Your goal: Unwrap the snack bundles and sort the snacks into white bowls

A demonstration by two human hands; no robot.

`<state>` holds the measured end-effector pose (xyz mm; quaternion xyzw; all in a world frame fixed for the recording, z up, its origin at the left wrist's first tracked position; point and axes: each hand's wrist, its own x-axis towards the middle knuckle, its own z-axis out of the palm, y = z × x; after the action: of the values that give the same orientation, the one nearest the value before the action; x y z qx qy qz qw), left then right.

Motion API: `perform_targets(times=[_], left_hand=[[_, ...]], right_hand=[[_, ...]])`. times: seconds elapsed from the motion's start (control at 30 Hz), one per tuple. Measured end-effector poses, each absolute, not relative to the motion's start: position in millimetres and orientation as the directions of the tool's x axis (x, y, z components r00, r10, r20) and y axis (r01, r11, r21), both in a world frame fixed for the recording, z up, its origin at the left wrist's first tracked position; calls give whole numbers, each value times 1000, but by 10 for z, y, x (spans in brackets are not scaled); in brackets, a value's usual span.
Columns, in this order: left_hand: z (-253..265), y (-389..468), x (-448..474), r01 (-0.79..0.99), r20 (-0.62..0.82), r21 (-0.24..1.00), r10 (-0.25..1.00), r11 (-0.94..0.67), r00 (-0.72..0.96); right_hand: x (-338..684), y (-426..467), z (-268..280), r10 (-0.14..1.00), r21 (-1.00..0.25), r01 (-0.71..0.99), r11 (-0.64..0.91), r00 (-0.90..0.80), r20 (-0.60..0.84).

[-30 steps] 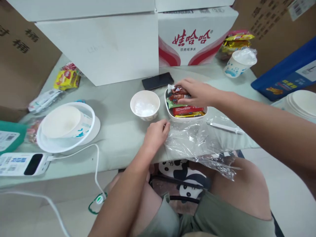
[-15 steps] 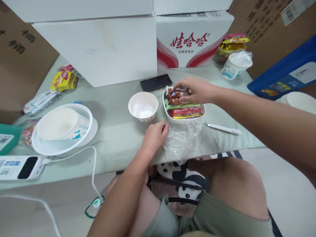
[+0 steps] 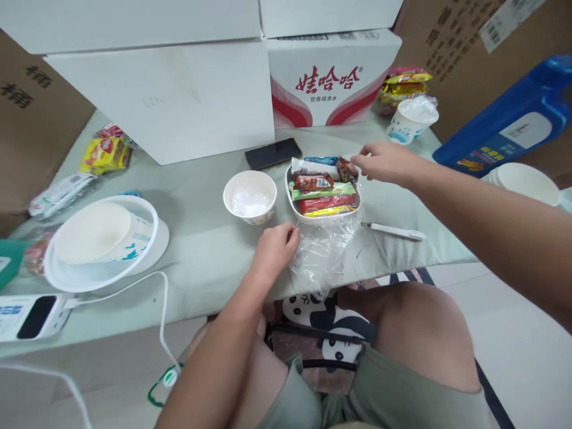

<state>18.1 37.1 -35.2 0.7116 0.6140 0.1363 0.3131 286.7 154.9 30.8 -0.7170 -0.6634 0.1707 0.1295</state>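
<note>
A white square bowl [image 3: 325, 220] is filled with several wrapped snack bars, among them a green packet [image 3: 322, 191], a red packet [image 3: 320, 204] and a brown packet [image 3: 313, 180]. At its back right corner, another brown packet [image 3: 347, 170] stands tilted. My right hand [image 3: 386, 162] is just right of that packet, fingers bent and slightly apart, with nothing visible between them. My left hand [image 3: 274, 247] is closed in front of the bowls, beside crumpled clear plastic film [image 3: 319, 256]; whatever its fingers may hold is hidden. A white paper bowl [image 3: 250, 196] stands left of the square bowl.
Behind the bowls lies a black phone [image 3: 273, 154], with a white carton [image 3: 328, 83] farther back. A white cutter knife [image 3: 393, 231] lies to the right. Nested white bowls [image 3: 163, 235] and a power bank with cable [image 3: 33, 316] are at left. A blue bottle [image 3: 496, 128] leans at right.
My right hand has moved right, from over the brown packets to beside the bowl's back right corner. One brown packet now stands tilted there. My left hand stays put; the view has shifted slightly.
</note>
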Motion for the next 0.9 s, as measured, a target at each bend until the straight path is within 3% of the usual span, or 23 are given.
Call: perform_targets(times=[0.1, 0.2, 0.27, 0.33, 0.43, 0.53, 0.6, 0.7, 0.9], left_hand=[[-354, 371, 189, 790, -188, 610, 960, -49, 205], [-352, 371, 183, 778, -177, 625, 962, -55, 210], [-345, 370, 175, 763, -165, 644, 963, -60, 215], [-335, 366, 166, 744, -152, 665, 965, -61, 214], [-316, 356, 151, 710, -141, 702, 969, -47, 203], [-300, 348, 138, 683, -134, 729, 970, -42, 203], [-293, 344, 132, 683, -134, 729, 971, -40, 199], [-287, 330, 121, 699, -164, 715, 972, -1, 169], [-262, 326, 37, 729, -229, 671, 973, 134, 32]], right_hand=[[2803, 1545, 330, 998, -365, 930, -38, 13, -69], [2725, 1560, 313, 967, -350, 931, -97, 5, -257], [2721, 1549, 321, 952, -311, 945, -103, 3, -306], [2744, 1448, 373, 981, -293, 954, -68, 11, -192], [2738, 1035, 481, 985, -380, 916, 132, -77, 156], [2637, 420, 449, 853, -478, 708, 520, -451, 262], [2577, 51, 308, 727, -425, 604, 674, -644, 239], [2621, -315, 38, 698, -326, 622, 712, -679, 228], [3050, -723, -228, 821, -276, 790, 547, -442, 360]])
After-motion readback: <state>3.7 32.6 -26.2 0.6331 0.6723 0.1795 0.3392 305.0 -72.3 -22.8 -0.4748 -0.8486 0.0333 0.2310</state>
